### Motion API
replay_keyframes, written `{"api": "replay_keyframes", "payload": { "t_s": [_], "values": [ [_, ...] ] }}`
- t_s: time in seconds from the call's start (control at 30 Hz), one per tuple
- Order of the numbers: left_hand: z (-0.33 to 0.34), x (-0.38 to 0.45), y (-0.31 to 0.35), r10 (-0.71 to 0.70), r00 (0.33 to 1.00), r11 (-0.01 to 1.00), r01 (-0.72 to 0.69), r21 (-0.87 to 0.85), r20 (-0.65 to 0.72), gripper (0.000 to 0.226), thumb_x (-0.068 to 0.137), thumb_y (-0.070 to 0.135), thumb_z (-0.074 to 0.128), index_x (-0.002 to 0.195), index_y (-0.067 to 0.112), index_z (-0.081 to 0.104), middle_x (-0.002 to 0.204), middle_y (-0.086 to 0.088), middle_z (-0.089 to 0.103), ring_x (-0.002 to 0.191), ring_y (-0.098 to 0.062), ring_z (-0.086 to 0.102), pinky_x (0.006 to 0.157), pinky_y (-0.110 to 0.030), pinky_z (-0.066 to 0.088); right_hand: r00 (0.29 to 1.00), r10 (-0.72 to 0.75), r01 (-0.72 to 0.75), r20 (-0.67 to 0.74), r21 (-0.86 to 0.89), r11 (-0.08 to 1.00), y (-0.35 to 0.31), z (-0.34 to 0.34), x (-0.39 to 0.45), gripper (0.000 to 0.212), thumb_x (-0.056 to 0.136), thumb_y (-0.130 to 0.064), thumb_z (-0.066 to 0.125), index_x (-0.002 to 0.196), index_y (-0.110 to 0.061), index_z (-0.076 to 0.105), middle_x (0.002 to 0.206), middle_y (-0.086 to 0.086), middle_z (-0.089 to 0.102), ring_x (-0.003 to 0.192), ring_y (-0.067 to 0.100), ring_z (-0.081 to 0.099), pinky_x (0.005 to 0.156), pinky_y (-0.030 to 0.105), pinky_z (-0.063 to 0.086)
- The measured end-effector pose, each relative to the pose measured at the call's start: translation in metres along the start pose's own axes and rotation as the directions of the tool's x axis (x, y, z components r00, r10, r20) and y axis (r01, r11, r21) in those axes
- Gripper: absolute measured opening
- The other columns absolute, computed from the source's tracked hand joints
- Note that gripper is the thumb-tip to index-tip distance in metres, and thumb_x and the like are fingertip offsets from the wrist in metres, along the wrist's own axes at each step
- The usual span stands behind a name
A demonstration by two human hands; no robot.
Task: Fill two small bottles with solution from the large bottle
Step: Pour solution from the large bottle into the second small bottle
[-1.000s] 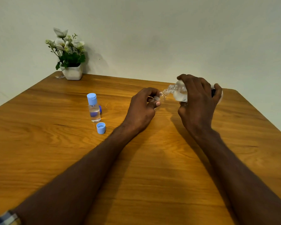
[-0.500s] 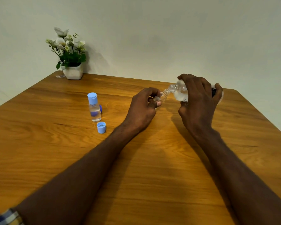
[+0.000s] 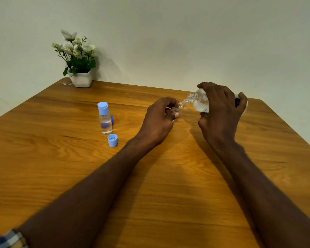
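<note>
Large bottle point(image 3: 199, 102): clear, tipped over sideways above the table, its threaded neck pointing left and down toward the left hand; clear solution shows inside its body.
Right hand point(image 3: 220, 111): wrapped over the top of the large bottle, fingers curled round its body and thumb at its far end, gripping it off the table.
Open small bottle point(image 3: 175, 110): mostly hidden inside the left hand; only a bit of clear plastic near the mouth shows, right at the tip of the large bottle's neck. Whether neck and mouth touch cannot be told.
Left hand point(image 3: 159, 120): fingers closed round the open small bottle, thumb tip on its near side, the heel of the hand low over the table.
Capped small bottle point(image 3: 105, 119): stands upright on the table well left of both hands, light blue flip cap on, clear liquid inside.
Loose cap point(image 3: 112, 140): light blue, lying open side up just in front of the capped small bottle.
Dark blue object point(image 3: 111, 119): small, just behind the capped small bottle, partly hidden.
Table point(image 3: 168, 203): wooden, warm brown grain, both forearms stretched across it.
Flower pot point(image 3: 81, 78): white, with white flowers and green leaves, at the far left corner against the wall.
Sleeve point(image 3: 5, 239): checked cuff at the lower left edge.
</note>
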State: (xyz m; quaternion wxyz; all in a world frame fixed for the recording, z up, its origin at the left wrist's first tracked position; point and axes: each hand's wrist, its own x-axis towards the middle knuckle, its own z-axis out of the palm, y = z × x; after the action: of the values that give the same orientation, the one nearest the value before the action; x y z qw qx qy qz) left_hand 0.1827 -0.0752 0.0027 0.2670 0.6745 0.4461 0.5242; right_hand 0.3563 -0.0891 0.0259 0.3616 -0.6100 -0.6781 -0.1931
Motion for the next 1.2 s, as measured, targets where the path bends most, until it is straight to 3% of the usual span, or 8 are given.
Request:
{"api": "replay_keyframes", "payload": {
  "t_s": [0.2, 0.53, 0.73, 1.2],
  "values": [
    [0.0001, 0.0006, -0.0016, -0.005, 1.000, 1.000, 0.005, 0.010, 0.004, 0.026, 0.096, 0.005, 0.068, 0.120, 0.013, 0.069, 0.120, 0.003, 0.070, 0.101, -0.001, 0.063, 0.074, -0.006, 0.049, 1.000, -0.001, 0.001, -0.003, -0.003, 1.000, 0.0009, 0.0006, 0.0004, 0.084, 0.071, -0.001, 0.074, 0.145, -0.031, 0.049, 0.147, -0.009, 0.054, 0.143, 0.022, 0.043, 0.121, 0.060, 0.017],
    [0.0002, 0.0018, -0.0021, -0.020, 1.000, 1.000, 0.020, 0.019, 0.007, 0.025, 0.096, 0.006, 0.068, 0.120, 0.013, 0.069, 0.121, 0.002, 0.070, 0.103, -0.009, 0.065, 0.086, -0.030, 0.056, 1.000, -0.007, 0.007, -0.005, 0.003, 1.000, 0.0024, 0.0022, 0.0005, 0.084, 0.071, -0.002, 0.075, 0.145, -0.030, 0.050, 0.147, -0.007, 0.055, 0.142, 0.023, 0.044, 0.121, 0.060, 0.017],
    [0.0000, 0.0015, -0.0021, -0.025, 1.000, 0.999, 0.024, 0.039, 0.016, 0.026, 0.097, 0.007, 0.067, 0.123, 0.014, 0.068, 0.122, 0.002, 0.069, 0.100, -0.002, 0.063, 0.083, -0.026, 0.054, 1.000, -0.008, 0.008, 0.004, 0.015, 1.000, 0.0017, 0.0028, -0.0003, 0.085, 0.070, -0.002, 0.076, 0.146, -0.030, 0.050, 0.148, -0.007, 0.054, 0.143, 0.023, 0.043, 0.121, 0.059, 0.017],
    [-0.0001, 0.0004, 0.0012, -0.020, 0.999, 0.999, 0.018, 0.052, 0.038, 0.027, 0.097, 0.007, 0.067, 0.123, 0.012, 0.068, 0.120, 0.000, 0.070, 0.102, -0.011, 0.063, 0.083, -0.026, 0.052, 1.000, -0.017, 0.017, -0.008, 0.006, 1.000, 0.0005, 0.0009, 0.0001, 0.085, 0.068, 0.001, 0.073, 0.145, -0.030, 0.051, 0.146, -0.008, 0.056, 0.142, 0.022, 0.045, 0.120, 0.059, 0.019]
  ]
}}
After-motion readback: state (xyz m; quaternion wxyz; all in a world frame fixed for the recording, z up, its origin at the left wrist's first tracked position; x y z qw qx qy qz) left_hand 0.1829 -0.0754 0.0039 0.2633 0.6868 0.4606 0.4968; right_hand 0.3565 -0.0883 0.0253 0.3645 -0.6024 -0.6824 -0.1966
